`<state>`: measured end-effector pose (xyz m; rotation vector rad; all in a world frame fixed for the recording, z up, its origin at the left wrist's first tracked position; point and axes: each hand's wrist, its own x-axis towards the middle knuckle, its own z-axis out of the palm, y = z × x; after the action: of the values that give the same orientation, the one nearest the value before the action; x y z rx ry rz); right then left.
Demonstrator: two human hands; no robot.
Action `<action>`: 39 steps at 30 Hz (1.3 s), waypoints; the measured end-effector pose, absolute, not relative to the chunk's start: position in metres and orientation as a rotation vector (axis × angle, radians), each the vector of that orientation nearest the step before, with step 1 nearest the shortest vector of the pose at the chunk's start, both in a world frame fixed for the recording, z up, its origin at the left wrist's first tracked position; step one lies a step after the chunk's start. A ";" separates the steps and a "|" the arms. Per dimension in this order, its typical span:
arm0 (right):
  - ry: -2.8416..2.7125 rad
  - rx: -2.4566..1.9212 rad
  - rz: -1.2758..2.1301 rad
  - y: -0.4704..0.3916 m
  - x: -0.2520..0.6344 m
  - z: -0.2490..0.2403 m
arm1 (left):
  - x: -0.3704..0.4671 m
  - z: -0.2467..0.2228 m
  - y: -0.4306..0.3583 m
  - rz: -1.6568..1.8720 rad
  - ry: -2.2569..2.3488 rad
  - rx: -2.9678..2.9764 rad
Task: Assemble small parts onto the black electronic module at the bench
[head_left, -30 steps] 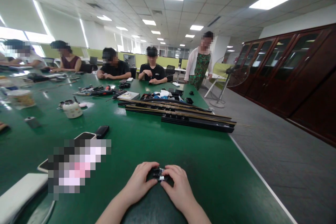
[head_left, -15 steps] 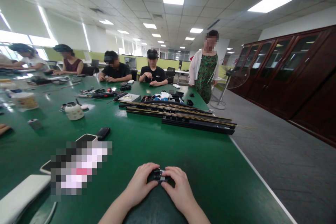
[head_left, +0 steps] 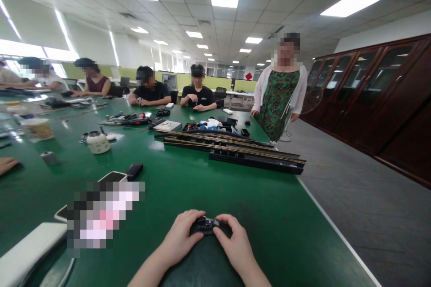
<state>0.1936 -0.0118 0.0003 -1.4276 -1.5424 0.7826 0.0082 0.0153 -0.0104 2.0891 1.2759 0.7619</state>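
Note:
A small black part with light metallic bits on top (head_left: 208, 223) lies low over the green table (head_left: 161, 202), held between my two hands at the near edge. My left hand (head_left: 182, 235) pinches its left end, fingertips behind and thumb in front. At the right end, my right hand (head_left: 234, 237) grips it between thumb and index finger. The part is too small and partly covered by fingers to tell its exact kind. Whether its underside touches the table is hidden.
Long black rails with thin brass-coloured rods (head_left: 235, 152) lie across the table ahead. To the left are a blurred-out phone-like device (head_left: 112, 179), a white box (head_left: 32, 251), a white jar (head_left: 98, 142) and a metal cylinder (head_left: 49, 158). A person (head_left: 281, 89) stands at the right edge.
My right hand has shifted slightly to the right along the black part, showing more of its top. The standing person has come nearer and further right. The view has turned slightly left.

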 end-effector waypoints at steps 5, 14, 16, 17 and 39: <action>-1.452 -1.387 0.795 -0.011 0.196 -0.001 | 0.009 -0.004 0.014 0.753 1.267 2.099; -1.346 -1.336 0.815 -0.012 0.198 0.002 | 0.008 -0.005 0.013 0.756 1.246 2.071; -1.306 -1.323 0.820 -0.011 0.198 0.000 | 0.008 -0.006 0.013 0.765 1.253 2.055; -1.285 -1.322 0.826 -0.010 0.199 -0.002 | 0.008 -0.006 0.013 0.772 1.257 2.048; -0.988 -1.206 1.002 -0.003 0.205 -0.011 | 0.008 -0.003 0.010 0.756 1.282 1.894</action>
<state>0.2052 -0.0028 -0.0108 -1.2059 -0.9877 1.0021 0.0080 0.0103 -0.0034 1.8942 1.2818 0.7563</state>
